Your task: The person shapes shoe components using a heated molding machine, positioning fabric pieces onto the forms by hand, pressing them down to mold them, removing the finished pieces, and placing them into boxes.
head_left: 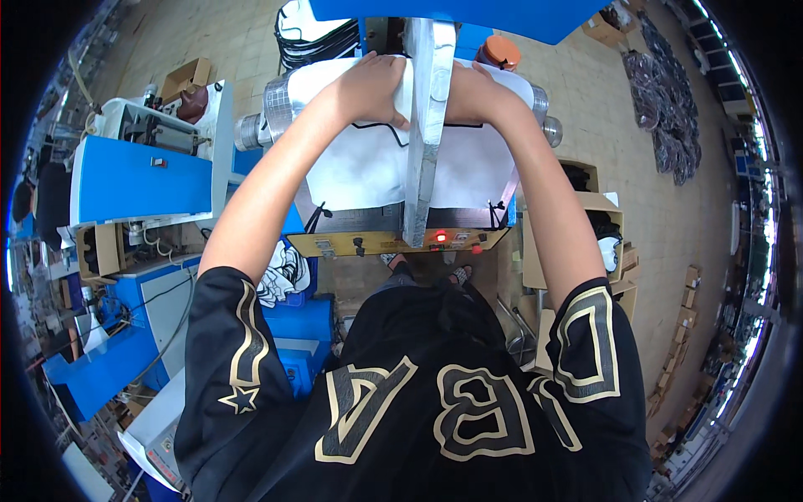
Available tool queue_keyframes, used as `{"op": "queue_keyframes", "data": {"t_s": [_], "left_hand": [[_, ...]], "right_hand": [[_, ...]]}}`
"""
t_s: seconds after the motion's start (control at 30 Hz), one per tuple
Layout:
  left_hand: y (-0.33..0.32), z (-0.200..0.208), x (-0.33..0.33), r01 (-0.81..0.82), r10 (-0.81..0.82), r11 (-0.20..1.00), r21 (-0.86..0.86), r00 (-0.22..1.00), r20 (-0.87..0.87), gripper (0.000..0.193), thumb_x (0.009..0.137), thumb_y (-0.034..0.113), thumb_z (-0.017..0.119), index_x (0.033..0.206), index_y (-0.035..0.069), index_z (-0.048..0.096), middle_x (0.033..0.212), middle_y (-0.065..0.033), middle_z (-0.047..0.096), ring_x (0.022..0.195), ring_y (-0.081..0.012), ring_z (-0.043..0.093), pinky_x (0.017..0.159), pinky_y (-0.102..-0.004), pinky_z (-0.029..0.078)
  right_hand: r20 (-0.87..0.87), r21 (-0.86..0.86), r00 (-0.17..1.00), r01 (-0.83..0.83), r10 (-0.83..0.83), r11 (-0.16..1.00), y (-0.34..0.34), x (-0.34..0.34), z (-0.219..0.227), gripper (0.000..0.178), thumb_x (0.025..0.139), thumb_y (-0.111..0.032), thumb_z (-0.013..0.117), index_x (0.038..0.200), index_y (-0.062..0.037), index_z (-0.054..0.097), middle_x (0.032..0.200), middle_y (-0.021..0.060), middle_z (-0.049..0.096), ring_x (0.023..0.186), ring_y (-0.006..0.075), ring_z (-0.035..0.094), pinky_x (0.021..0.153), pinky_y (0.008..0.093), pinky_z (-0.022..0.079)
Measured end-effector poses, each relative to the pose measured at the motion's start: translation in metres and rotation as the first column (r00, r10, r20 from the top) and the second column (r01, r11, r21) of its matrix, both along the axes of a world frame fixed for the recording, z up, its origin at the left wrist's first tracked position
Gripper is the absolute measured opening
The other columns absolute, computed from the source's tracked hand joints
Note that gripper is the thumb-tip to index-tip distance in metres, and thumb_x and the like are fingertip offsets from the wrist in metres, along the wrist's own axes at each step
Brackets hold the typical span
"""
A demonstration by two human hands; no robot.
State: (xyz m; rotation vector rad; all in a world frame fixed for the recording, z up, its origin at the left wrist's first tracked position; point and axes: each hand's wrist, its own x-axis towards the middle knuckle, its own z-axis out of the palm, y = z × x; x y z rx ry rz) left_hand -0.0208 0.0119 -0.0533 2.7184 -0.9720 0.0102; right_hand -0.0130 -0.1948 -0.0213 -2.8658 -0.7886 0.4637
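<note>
Under my hands, a white sheet-like piece [355, 171] with a black cord-like edge lies draped over a machine's rounded bed. An upright grey metal plate [425, 142] stands across its middle. My left hand [374, 90] rests on the white piece left of the plate, fingers stretched out and thumb apart, so it is open. On the other side, my right hand [475, 94] lies on the same piece. Most of its fingers are hidden behind the plate, and their grip does not show.
A yellow control panel [393, 243] with a lit red button runs along the machine's front. Its blue upper housing [468, 17] overhangs the far side. An orange-lidded container [500, 52] stands behind my right hand. Another blue machine [142, 180] is at left; cardboard boxes [577, 226] stand at right.
</note>
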Motion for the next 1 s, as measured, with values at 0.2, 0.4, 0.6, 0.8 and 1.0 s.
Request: {"op": "queue_keyframes", "data": {"t_s": [0.2, 0.4, 0.6, 0.8, 1.0], "left_hand": [[-0.007, -0.004, 0.019, 0.037, -0.023, 0.996, 0.080, 0.985, -0.170, 0.094, 0.055, 0.051, 0.088, 0.116, -0.011, 0.054, 0.114, -0.0276, 0.064, 0.109, -0.0378, 0.063, 0.108, -0.0426, 0.041], [0.003, -0.005, 0.024, 0.041, -0.020, 0.993, 0.114, 0.983, -0.183, 0.094, 0.054, 0.053, 0.089, 0.113, -0.012, 0.055, 0.105, -0.0258, 0.067, 0.098, -0.0354, 0.067, 0.095, -0.0369, 0.051], [-0.003, 0.004, 0.034, 0.059, -0.008, 0.993, 0.102, 0.898, -0.441, 0.072, 0.058, 0.037, 0.092, 0.113, 0.000, 0.065, 0.105, -0.0174, 0.070, 0.097, -0.0315, 0.069, 0.089, -0.0355, 0.054], [-0.003, 0.012, 0.041, 0.125, -0.044, 0.985, 0.115, 0.841, -0.540, 0.065, 0.061, 0.031, 0.092, 0.118, 0.009, 0.069, 0.110, -0.0122, 0.071, 0.102, -0.0290, 0.069, 0.092, -0.0360, 0.053], [-0.002, 0.013, 0.038, 0.070, 0.005, 0.991, 0.116, 0.837, -0.547, 0.073, 0.062, 0.034, 0.092, 0.125, 0.009, 0.065, 0.113, -0.0138, 0.070, 0.102, -0.0279, 0.069, 0.094, -0.0363, 0.053]], "right_hand": [[-0.099, 0.034, 0.995, -0.009, 0.012, 0.999, -0.005, 0.018, -0.012, 0.114, 0.055, -0.051, 0.086, 0.149, -0.0117, 0.037, 0.154, 0.0133, 0.038, 0.137, 0.0297, 0.045, 0.115, 0.0575, 0.030], [-0.006, -0.102, 1.000, -0.011, 0.010, 0.995, 0.007, 0.006, -0.004, 0.113, 0.053, -0.044, 0.088, 0.149, -0.0135, 0.038, 0.152, 0.0122, 0.042, 0.137, 0.0286, 0.046, 0.113, 0.0620, 0.028], [-0.148, 0.122, 0.988, -0.026, 0.044, 0.992, -0.012, 0.037, -0.027, 0.107, 0.055, -0.038, 0.089, 0.146, -0.0102, 0.041, 0.128, 0.0173, 0.063, 0.117, 0.0328, 0.062, 0.103, 0.0461, 0.047], [-0.312, 0.093, 0.948, -0.038, 0.065, 0.995, -0.013, 0.050, -0.027, 0.110, 0.054, -0.039, 0.090, 0.147, -0.0059, 0.040, 0.127, 0.0208, 0.063, 0.113, 0.0341, 0.064, 0.099, 0.0400, 0.051], [-0.251, 0.122, 0.965, -0.045, 0.075, 0.991, -0.013, 0.047, -0.030, 0.114, 0.053, -0.041, 0.090, 0.148, -0.0045, 0.038, 0.132, 0.0219, 0.059, 0.116, 0.0337, 0.062, 0.101, 0.0394, 0.050]]}}
